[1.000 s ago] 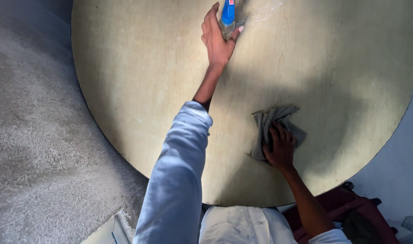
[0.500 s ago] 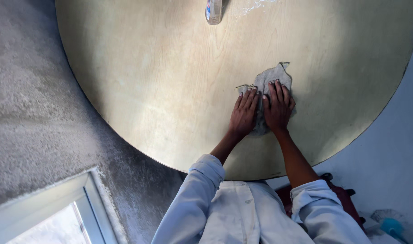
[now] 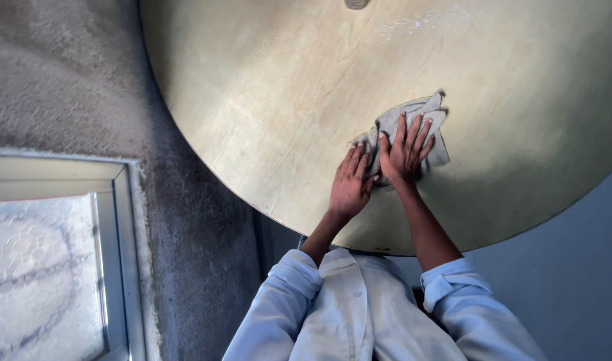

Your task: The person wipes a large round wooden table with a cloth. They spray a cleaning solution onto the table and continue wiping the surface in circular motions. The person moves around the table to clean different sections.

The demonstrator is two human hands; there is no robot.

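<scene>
A crumpled grey cloth [image 3: 423, 115] lies on a round, light wooden table [image 3: 266, 100]. My right hand [image 3: 404, 152] presses flat on the cloth with its fingers spread. My left hand [image 3: 349, 186] lies flat beside it, fingers together, fingertips on the cloth's left edge. Both arms wear light blue sleeves. The base of a bottle [image 3: 356, 3] shows at the table's far edge, apart from both hands.
Pale wet streaks [image 3: 426, 20] mark the tabletop beyond the cloth. A rough grey surface [image 3: 85, 80] lies left of the table. A frosted glass pane in a pale frame [image 3: 45, 267] fills the lower left. The table rim [image 3: 286, 217] runs close to my body.
My left hand let go of the blue-capped bottle and came back onto the cloth beside my right hand. The cloth slid away from me, and the view shifted so the table sits further right.
</scene>
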